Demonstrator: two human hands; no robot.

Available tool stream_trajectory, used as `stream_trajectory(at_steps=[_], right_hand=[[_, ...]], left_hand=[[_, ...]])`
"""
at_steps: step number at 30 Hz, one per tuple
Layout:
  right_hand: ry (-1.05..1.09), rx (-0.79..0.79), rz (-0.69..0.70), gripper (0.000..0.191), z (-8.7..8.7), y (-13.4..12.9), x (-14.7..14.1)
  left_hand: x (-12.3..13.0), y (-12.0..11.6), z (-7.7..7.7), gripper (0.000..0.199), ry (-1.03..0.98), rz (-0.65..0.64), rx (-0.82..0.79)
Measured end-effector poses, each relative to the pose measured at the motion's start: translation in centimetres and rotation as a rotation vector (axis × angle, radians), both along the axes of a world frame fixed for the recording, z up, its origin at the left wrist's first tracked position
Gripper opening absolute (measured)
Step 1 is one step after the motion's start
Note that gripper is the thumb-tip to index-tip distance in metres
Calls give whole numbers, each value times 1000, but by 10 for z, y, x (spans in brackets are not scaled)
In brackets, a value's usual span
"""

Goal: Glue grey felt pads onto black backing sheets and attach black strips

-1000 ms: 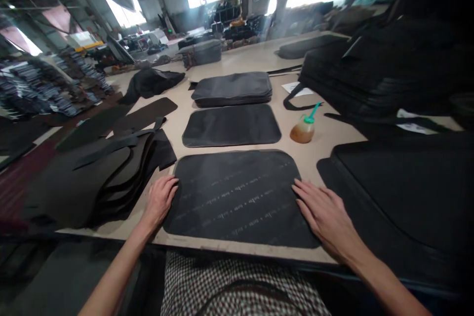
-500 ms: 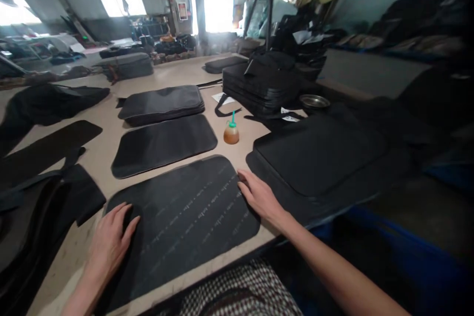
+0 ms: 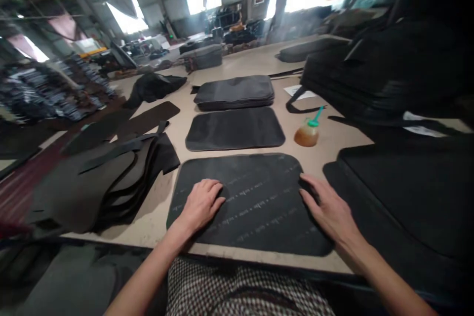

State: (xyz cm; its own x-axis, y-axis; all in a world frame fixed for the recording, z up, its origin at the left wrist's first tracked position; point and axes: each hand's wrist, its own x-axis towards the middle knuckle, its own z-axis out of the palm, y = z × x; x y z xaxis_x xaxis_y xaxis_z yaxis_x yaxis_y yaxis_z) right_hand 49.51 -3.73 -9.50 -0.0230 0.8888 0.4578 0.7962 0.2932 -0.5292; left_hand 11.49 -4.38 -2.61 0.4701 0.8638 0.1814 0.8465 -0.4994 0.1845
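Observation:
A dark rounded panel with rows of pale print [image 3: 255, 207] lies flat in front of me at the table's near edge. My left hand [image 3: 203, 202] rests on its left part, palm down, with the fingers stretched out. At the panel's right edge my right hand [image 3: 328, 205] touches the border, thumb and fingers apart. Just beyond lies a plain black panel [image 3: 235, 128], and behind that a stack of similar panels [image 3: 235, 91]. A squat bottle of amber liquid with a green spout [image 3: 307, 133] stands to the right of the plain panel.
Layered dark pieces [image 3: 111, 177] lie at the left. Large black panels [image 3: 407, 197] cover the right side, with a pile of black bags or cases [image 3: 385, 69] behind. A black strap [image 3: 301, 103] and white paper [image 3: 298, 90] lie beyond the bottle on the pale tabletop [image 3: 148, 224].
My view has swung to the left. My left hand has moved inward from the printed panel's left edge onto its surface. My right hand stays at the right edge.

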Motion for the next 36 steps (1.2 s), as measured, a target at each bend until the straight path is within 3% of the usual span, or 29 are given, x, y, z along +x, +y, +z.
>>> stream_trajectory(at_steps=[5, 19, 28, 32, 36], right_hand=[[-12, 3, 6, 43, -8, 1, 2], [-35, 22, 12, 44, -3, 1, 1], [-32, 27, 26, 42, -10, 3, 3], [-45, 22, 28, 38, -2, -2, 2], [-22, -18, 41, 37, 7, -5, -2]], left_hand=[[-6, 2, -1, 28, 65, 83, 39], [-35, 8, -8, 27, 142, 231, 117], [-37, 10, -8, 33, 233, 330, 150], [-41, 7, -18, 39, 274, 345, 182], [-54, 11, -40, 48, 312, 343, 224]])
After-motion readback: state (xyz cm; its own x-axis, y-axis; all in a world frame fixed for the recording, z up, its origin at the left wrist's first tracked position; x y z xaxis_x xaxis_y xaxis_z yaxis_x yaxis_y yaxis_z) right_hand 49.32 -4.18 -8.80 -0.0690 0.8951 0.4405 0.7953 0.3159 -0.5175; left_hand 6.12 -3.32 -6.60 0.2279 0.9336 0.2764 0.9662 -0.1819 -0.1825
